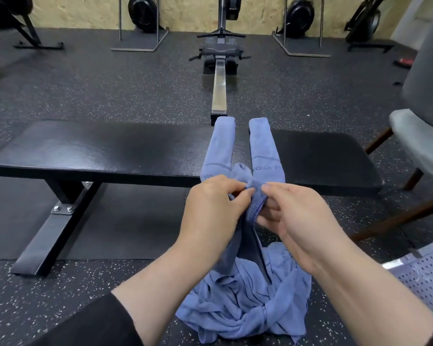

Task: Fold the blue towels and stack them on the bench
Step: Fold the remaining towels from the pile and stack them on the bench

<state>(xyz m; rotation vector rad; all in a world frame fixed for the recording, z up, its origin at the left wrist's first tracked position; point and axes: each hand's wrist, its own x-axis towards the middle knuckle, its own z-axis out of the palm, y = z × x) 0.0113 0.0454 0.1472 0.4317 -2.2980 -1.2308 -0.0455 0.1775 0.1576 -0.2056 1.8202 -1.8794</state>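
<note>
Two folded blue towels lie side by side across the black bench [85,151]: the left towel [220,146] and the right towel [263,148]. In front of the bench I hold up a third blue towel [253,198] by its hemmed edge. My left hand [210,211] pinches that edge from the left, and my right hand [293,218] pinches it from the right, close together. The rest of this towel hangs down into a crumpled blue heap [248,303] on the floor.
A rowing machine [219,78] stretches away behind the bench. A grey chair [420,143] stands at the right, and a perforated basket [420,273] sits at the lower right. Gym gear lines the far wall on speckled rubber flooring.
</note>
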